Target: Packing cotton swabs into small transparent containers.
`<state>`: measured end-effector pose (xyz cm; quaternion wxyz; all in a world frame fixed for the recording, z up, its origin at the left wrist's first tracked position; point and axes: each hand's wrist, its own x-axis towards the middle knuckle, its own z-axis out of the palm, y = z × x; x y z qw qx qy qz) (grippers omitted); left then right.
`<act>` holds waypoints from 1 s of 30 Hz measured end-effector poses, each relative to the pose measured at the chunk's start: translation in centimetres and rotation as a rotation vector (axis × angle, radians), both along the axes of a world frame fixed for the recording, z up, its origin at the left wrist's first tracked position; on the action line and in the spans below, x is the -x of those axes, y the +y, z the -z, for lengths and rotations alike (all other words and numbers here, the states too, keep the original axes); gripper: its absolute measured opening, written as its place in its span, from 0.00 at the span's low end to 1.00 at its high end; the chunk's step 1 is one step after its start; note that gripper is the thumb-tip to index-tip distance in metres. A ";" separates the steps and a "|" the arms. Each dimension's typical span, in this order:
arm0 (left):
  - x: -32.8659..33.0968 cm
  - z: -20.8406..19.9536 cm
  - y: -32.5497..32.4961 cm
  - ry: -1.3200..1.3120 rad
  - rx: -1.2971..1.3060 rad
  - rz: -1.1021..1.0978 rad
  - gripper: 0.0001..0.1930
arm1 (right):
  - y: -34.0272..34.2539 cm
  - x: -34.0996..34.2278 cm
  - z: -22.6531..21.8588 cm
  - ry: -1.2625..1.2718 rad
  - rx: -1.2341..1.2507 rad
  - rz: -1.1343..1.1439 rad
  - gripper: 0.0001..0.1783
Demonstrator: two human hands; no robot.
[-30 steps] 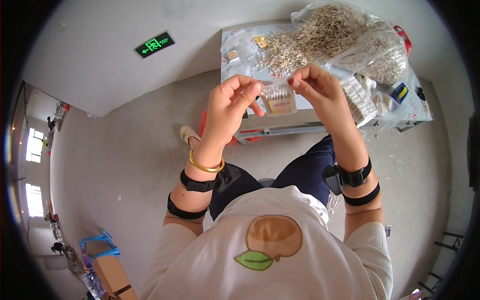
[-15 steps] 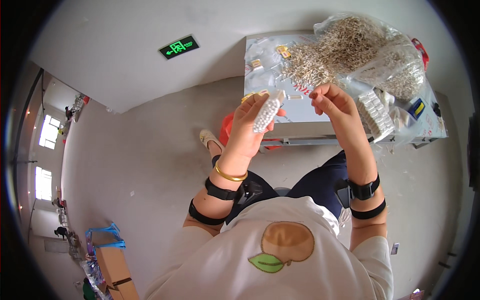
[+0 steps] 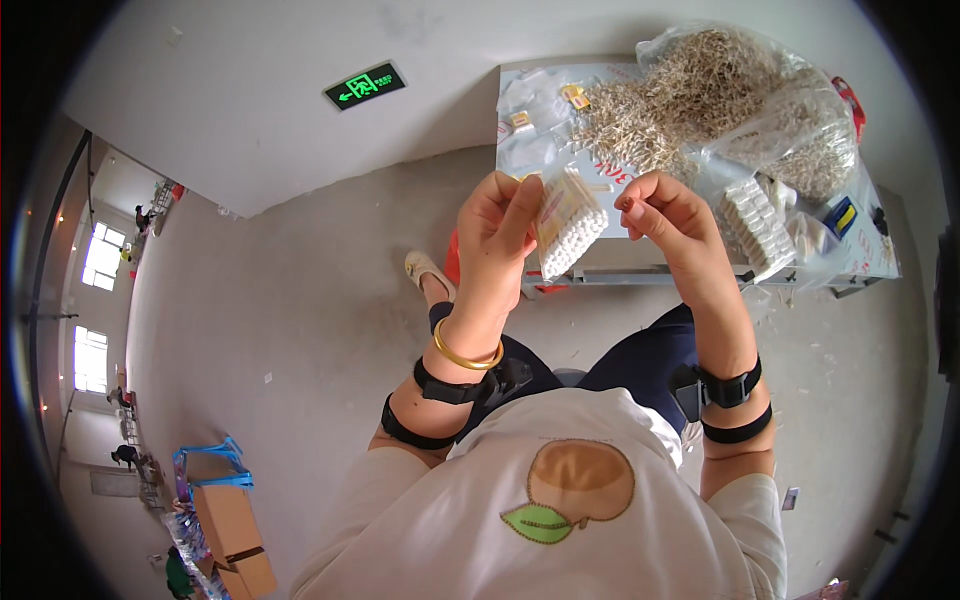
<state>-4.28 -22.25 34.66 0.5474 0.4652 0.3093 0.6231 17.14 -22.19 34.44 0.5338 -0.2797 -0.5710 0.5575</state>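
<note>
My left hand (image 3: 492,235) grips a pack of cotton swabs (image 3: 573,226) in clear film, holding it by its left side above the table's near edge. Its white tips face me, and part of a yellowish label shows on its side. To the right, my right hand (image 3: 678,222) is raised apart from the pack, thumb and fingertips pressed together. Whatever may be pinched there is too small to make out. Beyond my hands, loose cotton swabs (image 3: 640,135) spread over the table (image 3: 625,225).
A big clear bag of swabs (image 3: 725,75) covers the table's far right. Stacked white-tipped packs (image 3: 757,225) lie right of my right hand, near a blue and yellow packet (image 3: 842,216). Clear bags (image 3: 530,100) sit at the table's left. Cardboard boxes (image 3: 230,525) stand on the floor.
My left hand has turned the pack, so more of its white tips and label side show, and it now sits slightly further right. The right hand stays pinched nearly in place.
</note>
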 end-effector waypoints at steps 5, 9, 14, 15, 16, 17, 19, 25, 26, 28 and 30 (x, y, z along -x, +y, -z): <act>-0.2 -0.4 -0.1 0.012 -0.047 -0.047 0.11 | -0.1 -0.1 -0.1 0.003 0.010 -0.016 0.09; 0.1 -0.3 0.0 0.051 -0.092 -0.054 0.12 | -0.1 -0.1 -0.1 -0.005 0.015 -0.021 0.09; 0.1 -0.6 -0.1 0.070 -0.099 -0.070 0.12 | 0.0 0.1 -0.1 -0.001 0.013 -0.028 0.09; 0.2 -0.7 -0.1 0.077 -0.102 -0.070 0.12 | 0.0 0.1 0.0 0.001 0.010 -0.032 0.09; 0.2 -0.7 0.0 0.083 -0.106 -0.069 0.13 | 0.1 0.1 0.0 0.000 0.010 -0.033 0.09; 0.3 -0.7 0.0 0.083 -0.104 -0.070 0.13 | 0.1 0.1 0.1 0.003 0.013 -0.031 0.09; 0.3 -0.7 0.0 0.085 -0.115 -0.072 0.13 | 0.2 0.0 0.2 0.006 0.017 -0.030 0.09; 0.3 -0.6 0.1 0.092 -0.143 -0.100 0.13 | 0.2 0.1 0.1 -0.003 0.026 -0.037 0.09; 0.2 -0.8 0.0 0.092 -0.141 -0.100 0.13 | 0.1 0.1 -0.1 -0.002 0.027 -0.032 0.08; 0.0 -1.6 -0.4 0.182 -0.216 -0.150 0.13 | -0.4 0.2 -0.9 -0.002 0.030 -0.029 0.08; 0.3 -2.2 -0.8 0.210 -0.235 -0.156 0.14 | -1.1 0.3 -1.8 0.035 0.001 -0.043 0.11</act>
